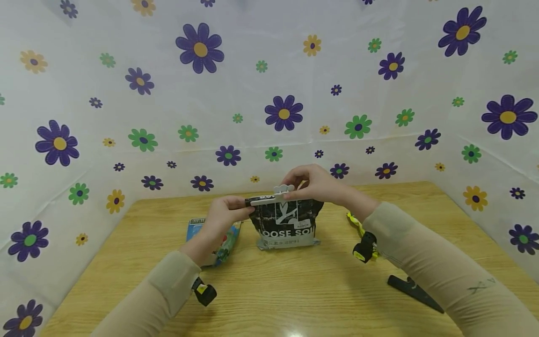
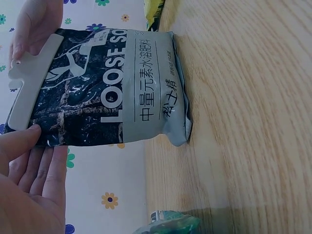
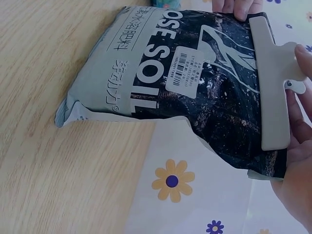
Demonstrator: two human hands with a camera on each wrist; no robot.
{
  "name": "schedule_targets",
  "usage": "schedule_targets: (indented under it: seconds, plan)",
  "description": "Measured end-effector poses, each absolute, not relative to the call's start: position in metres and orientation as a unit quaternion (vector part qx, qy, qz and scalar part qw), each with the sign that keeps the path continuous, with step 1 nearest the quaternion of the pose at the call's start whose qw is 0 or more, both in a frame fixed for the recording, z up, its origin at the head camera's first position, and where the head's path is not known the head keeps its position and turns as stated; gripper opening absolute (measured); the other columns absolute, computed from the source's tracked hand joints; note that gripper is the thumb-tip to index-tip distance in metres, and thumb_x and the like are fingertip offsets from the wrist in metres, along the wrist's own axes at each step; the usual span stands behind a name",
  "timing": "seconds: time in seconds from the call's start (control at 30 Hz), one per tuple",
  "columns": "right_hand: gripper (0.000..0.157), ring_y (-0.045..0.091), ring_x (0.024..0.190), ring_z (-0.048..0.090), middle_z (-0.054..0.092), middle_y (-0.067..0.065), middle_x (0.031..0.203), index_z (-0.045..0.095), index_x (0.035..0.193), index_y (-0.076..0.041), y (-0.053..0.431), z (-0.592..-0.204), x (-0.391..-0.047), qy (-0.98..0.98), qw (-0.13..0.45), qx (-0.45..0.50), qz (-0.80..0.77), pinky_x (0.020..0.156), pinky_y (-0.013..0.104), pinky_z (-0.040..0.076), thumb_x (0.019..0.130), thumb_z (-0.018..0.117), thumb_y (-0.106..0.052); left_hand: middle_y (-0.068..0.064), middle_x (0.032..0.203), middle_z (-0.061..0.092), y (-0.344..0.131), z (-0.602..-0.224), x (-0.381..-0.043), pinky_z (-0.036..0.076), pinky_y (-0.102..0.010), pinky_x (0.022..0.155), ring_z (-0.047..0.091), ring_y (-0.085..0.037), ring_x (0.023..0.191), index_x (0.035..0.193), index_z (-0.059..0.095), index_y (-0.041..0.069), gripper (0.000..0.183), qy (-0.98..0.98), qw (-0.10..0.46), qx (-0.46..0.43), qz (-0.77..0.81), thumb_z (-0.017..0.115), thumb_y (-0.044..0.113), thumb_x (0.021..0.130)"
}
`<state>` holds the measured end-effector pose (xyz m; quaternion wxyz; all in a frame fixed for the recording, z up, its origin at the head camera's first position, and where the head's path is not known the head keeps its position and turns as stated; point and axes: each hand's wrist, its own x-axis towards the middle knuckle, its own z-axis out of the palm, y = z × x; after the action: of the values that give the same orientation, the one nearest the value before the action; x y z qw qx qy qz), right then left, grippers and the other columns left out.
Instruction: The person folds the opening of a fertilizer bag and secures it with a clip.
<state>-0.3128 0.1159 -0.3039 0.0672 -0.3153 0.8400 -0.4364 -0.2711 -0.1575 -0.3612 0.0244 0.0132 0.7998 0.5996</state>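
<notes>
A black and grey fertilizer bag (image 1: 290,220), printed LOOSE SOIL, stands upright with its base at the tabletop. Across its folded top edge lies a long white bag clip (image 2: 31,85), which has a cloud-shaped handle. My right hand (image 1: 316,185) pinches that handle between thumb and fingers, seen close up in the right wrist view. At the top left corner, my left hand (image 1: 221,215) pinches the bag, thumb in front by the clip's end and fingers behind. A white label (image 3: 183,72) is stuck on the bag's front.
To the left, a blue and green packet (image 1: 231,238) lies partly behind my left hand. A yellow packet (image 1: 355,222) shows beside my right wrist. Nearer the front right, a dark long tool (image 1: 414,292) rests on the wooden table (image 1: 269,290). Flower-printed cloth (image 1: 252,103) hangs behind.
</notes>
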Motion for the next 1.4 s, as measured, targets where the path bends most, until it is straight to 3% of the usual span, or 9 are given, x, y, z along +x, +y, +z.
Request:
schedule_targets:
  seconds: [0.2, 0.63, 1.07, 1.4]
  plan:
    - [0.028, 0.020, 0.097, 0.066, 0.074, 0.010, 0.110, 0.076, 0.117, -0.004, 0.120, -0.303, -0.312, 0.842, 0.072, -0.305, -0.439, 0.089, 0.032, 0.060, 0.091, 0.084, -0.011, -0.003, 0.107, 0.082, -0.158, -0.362, -0.272, 0.058, -0.050, 0.110, 0.073, -0.008, 0.092, 0.115, 0.077, -0.001, 0.021, 0.797, 0.026, 0.019, 0.603, 0.077, 0.010, 0.098]
    - [0.021, 0.020, 0.097, 0.067, 0.075, 0.009, 0.105, 0.077, 0.113, -0.003, 0.134, -0.310, -0.311, 0.849, 0.057, -0.290, -0.437, 0.091, 0.034, 0.061, 0.094, 0.081, -0.012, 0.000, 0.104, 0.082, -0.158, -0.363, -0.272, 0.059, -0.048, 0.109, 0.074, -0.008, 0.093, 0.117, 0.077, -0.001, 0.022, 0.797, 0.023, 0.019, 0.603, 0.077, 0.011, 0.098]
    - [0.021, 0.019, 0.097, 0.068, 0.075, 0.014, 0.115, 0.077, 0.116, -0.002, 0.151, -0.321, -0.312, 0.850, 0.054, -0.277, -0.446, 0.088, 0.029, 0.061, 0.097, 0.079, -0.011, 0.002, 0.102, 0.081, -0.158, -0.364, -0.273, 0.058, -0.050, 0.109, 0.073, -0.007, 0.089, 0.116, 0.078, 0.000, 0.021, 0.800, 0.023, 0.013, 0.600, 0.077, 0.011, 0.098]
    - [0.024, 0.018, 0.092, 0.064, 0.073, 0.011, 0.109, 0.076, 0.118, 0.000, 0.157, -0.326, -0.311, 0.855, 0.051, -0.259, -0.445, 0.082, 0.027, 0.058, 0.096, 0.079, -0.010, 0.000, 0.104, 0.082, -0.158, -0.364, -0.272, 0.057, -0.052, 0.110, 0.072, -0.006, 0.091, 0.117, 0.077, -0.001, 0.022, 0.799, 0.019, 0.019, 0.600, 0.076, 0.010, 0.099]
